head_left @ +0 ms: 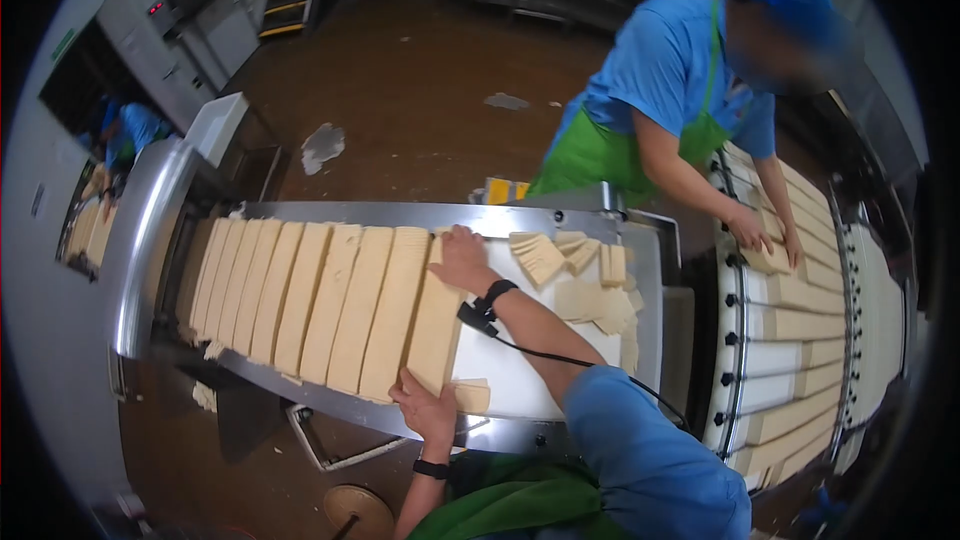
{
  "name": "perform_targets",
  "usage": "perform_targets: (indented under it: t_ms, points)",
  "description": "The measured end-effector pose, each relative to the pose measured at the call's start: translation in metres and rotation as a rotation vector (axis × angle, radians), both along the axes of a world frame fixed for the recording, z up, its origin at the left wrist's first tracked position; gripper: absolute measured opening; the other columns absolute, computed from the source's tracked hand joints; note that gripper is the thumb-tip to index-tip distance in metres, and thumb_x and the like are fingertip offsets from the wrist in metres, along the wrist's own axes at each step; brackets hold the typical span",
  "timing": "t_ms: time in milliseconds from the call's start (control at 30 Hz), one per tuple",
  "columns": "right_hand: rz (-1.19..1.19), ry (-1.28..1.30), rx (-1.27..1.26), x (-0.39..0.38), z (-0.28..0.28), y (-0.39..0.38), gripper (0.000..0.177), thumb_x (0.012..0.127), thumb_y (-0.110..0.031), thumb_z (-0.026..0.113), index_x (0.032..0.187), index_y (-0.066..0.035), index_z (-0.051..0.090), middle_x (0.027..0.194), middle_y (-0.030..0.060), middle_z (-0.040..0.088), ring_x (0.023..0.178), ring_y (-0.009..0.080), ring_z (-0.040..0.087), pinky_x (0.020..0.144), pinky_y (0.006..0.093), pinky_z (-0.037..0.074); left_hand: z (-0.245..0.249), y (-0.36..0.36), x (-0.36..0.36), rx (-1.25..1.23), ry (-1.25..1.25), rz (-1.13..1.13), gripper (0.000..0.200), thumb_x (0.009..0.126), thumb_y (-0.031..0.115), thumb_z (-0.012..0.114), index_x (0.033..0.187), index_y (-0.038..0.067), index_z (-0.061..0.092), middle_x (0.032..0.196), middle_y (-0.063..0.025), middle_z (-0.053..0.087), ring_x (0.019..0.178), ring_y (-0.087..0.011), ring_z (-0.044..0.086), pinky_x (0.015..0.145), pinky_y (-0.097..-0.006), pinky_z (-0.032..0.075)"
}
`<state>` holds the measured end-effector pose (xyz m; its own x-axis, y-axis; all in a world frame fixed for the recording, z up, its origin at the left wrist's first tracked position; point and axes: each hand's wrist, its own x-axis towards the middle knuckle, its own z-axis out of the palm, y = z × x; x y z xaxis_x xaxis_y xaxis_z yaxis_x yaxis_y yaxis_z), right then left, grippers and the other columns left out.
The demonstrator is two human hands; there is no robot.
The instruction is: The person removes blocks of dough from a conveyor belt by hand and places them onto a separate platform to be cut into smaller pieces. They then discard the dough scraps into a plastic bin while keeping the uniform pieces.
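Note:
Several long pale stacks of sheets [335,300] lie side by side across the metal-edged conveyor. The rightmost stack [434,315] is between my two hands. My right hand [463,260] touches its far end, with a black band and a cable at the wrist. At the near end, my left hand [427,408] has its thumb and fingers around the corner of the stack. A small loose piece [471,397] lies right beside that hand. Fanned pieces [538,257] and loose flat sheets [598,305] rest on the white surface to the right.
A co-worker [680,90] in a blue cap and green apron handles stacks on a second conveyor [790,410] at the right. A metal housing [150,240] stands at the left end. Below is a round stool [357,513]. Scraps [323,148] lie on the brown floor.

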<state>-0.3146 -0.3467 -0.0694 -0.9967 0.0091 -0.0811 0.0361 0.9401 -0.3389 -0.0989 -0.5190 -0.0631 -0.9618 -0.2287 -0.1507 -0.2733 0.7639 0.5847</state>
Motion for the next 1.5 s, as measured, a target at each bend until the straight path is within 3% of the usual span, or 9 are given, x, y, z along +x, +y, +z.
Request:
perform_targets:
  t_ms: [100, 300, 367, 567, 633, 900, 1167, 1400, 1500]
  points:
    - [0.003, 0.213, -0.015, 0.015, -0.021, 0.006, 0.063, 0.077, -0.047, 0.07, 0.112, 0.004, 0.059, 0.113, 0.0196, 0.06, 0.113, 0.0351, 0.054, 0.096, 0.047, 0.04, -0.001, 0.004, -0.001, -0.035, -0.003, 0.009, 0.088, 0.066, 0.021, 0.083, 0.138, -0.002, 0.037, 0.124, -0.0231, 0.038, 0.112, -0.0442, 0.049, 0.094, -0.0501, 0.043]
    - [-0.107, 0.224, -0.033, 0.096, -0.015, 0.08, 0.061, 0.078, -0.046, 0.072, 0.11, 0.005, 0.058, 0.113, 0.0228, 0.062, 0.11, 0.0333, 0.057, 0.095, 0.0423, 0.043, 0.002, 0.007, -0.002, -0.096, 0.015, -0.204, 0.087, 0.06, 0.021, 0.087, 0.135, 0.007, 0.044, 0.119, -0.0221, 0.044, 0.112, -0.0427, 0.049, 0.093, -0.0487, 0.044]
    - [-0.179, -0.002, 0.025, 0.134, 0.021, 0.098, 0.066, 0.079, -0.05, 0.07, 0.111, 0.007, 0.057, 0.114, 0.0247, 0.061, 0.111, 0.0337, 0.057, 0.094, 0.0428, 0.044, 0.0, 0.008, -0.003, -0.091, 0.029, -0.29, 0.087, 0.059, 0.022, 0.088, 0.134, 0.01, 0.045, 0.119, -0.0218, 0.046, 0.112, -0.0419, 0.05, 0.093, -0.0485, 0.044]
    - [-0.423, 0.108, 0.135, 0.22, 0.006, 0.12, 0.065, 0.078, -0.048, 0.07, 0.107, 0.008, 0.055, 0.105, 0.0264, 0.059, 0.103, 0.036, 0.056, 0.092, 0.046, 0.042, 0.009, 0.004, -0.018, -0.072, -0.004, -0.582, 0.089, 0.057, 0.028, 0.089, 0.133, 0.01, 0.045, 0.127, -0.0217, 0.046, 0.114, -0.041, 0.05, 0.096, -0.0482, 0.044]
    - [-0.439, 0.267, -0.09, 0.227, -0.004, 0.112, 0.058, 0.079, -0.044, 0.07, 0.108, 0.005, 0.056, 0.105, 0.0243, 0.059, 0.104, 0.038, 0.054, 0.095, 0.0475, 0.041, -0.002, 0.005, -0.023, -0.13, 0.009, -0.639, 0.09, 0.057, 0.028, 0.089, 0.133, 0.01, 0.045, 0.13, -0.0225, 0.045, 0.116, -0.0417, 0.049, 0.098, -0.0483, 0.043]
    - [-0.671, 0.37, -0.349, 0.289, 0.011, 0.092, 0.075, 0.083, -0.031, 0.068, 0.136, 0.01, 0.036, 0.126, 0.026, 0.048, 0.115, 0.0401, 0.046, 0.101, 0.0473, 0.036, -0.03, 0.022, 0.021, -0.081, 0.455, -0.526, 0.073, 0.064, 0.019, 0.082, 0.127, 0.004, 0.048, 0.125, -0.0227, 0.044, 0.112, -0.0437, 0.048, 0.094, -0.0513, 0.041]
    - [-0.959, 0.822, -0.292, 0.412, 0.091, 0.224, 0.061, 0.082, -0.022, 0.068, 0.131, 0.005, 0.044, 0.12, 0.025, 0.051, 0.112, 0.042, 0.048, 0.099, 0.0473, 0.04, 0.027, 0.21, 0.068, 0.462, 0.633, -0.698, 0.053, 0.078, 0.008, 0.067, 0.127, 0.002, 0.049, 0.125, -0.0218, 0.044, 0.114, -0.0404, 0.047, 0.098, -0.0467, 0.04]
    - [-1.315, 1.018, -0.072, 0.55, 0.069, 0.429, 0.044, 0.089, -0.025, 0.064, 0.119, 0.004, 0.053, 0.108, 0.0237, 0.06, 0.1, 0.0428, 0.058, 0.089, 0.0438, 0.048, 0.097, 0.39, 0.168, 0.029, 0.521, -1.205, 0.071, 0.075, 0.017, 0.077, 0.138, 0.011, 0.046, 0.134, -0.0258, 0.038, 0.118, -0.0443, 0.044, 0.094, -0.0503, 0.044]
    - [-1.381, 0.771, -0.094, 0.593, 0.054, 0.495, 0.049, 0.088, -0.03, 0.065, 0.12, 0.005, 0.054, 0.108, 0.0254, 0.061, 0.101, 0.0432, 0.059, 0.088, 0.0427, 0.049, 0.121, 0.445, 0.207, -0.073, 0.363, -1.381, 0.082, 0.07, 0.027, 0.083, 0.14, 0.01, 0.044, 0.134, -0.0261, 0.039, 0.106, -0.047, 0.05, 0.091, -0.0492, 0.045]
